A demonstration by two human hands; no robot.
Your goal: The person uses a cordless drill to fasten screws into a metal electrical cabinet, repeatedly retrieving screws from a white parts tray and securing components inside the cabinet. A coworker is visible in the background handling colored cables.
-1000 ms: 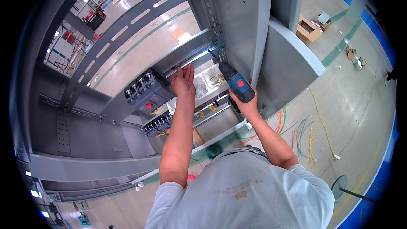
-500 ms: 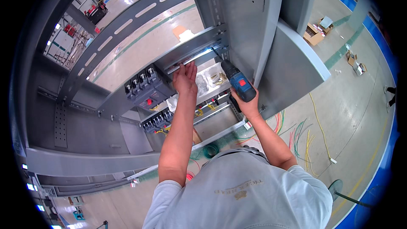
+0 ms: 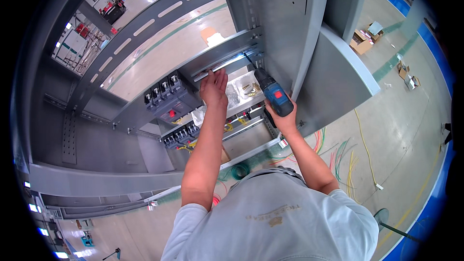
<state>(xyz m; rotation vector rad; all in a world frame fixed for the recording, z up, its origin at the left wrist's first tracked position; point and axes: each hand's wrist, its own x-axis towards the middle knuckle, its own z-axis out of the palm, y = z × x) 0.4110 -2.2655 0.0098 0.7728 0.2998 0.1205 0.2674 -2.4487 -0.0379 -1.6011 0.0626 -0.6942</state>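
A blue and black cordless drill is gripped in my right hand, its bit pointing up and left to the right end of a shiny metal rail. The rail lies along a grey crossbar inside the cabinet. My left hand is at the rail's left part, fingertips against its lower edge; the thumb is mostly hidden. Below and between the hands sits a white tray with brass-coloured small parts and a clear plastic bag.
A large black circuit breaker is mounted left of my left arm, with a row of smaller breakers below. The grey side panel stands right of the drill. Coloured wires and cardboard boxes lie on the floor.
The view has shifted slightly, so the cabinet appears a little further right. Both hands, the drill and the rail keep about the same places relative to each other.
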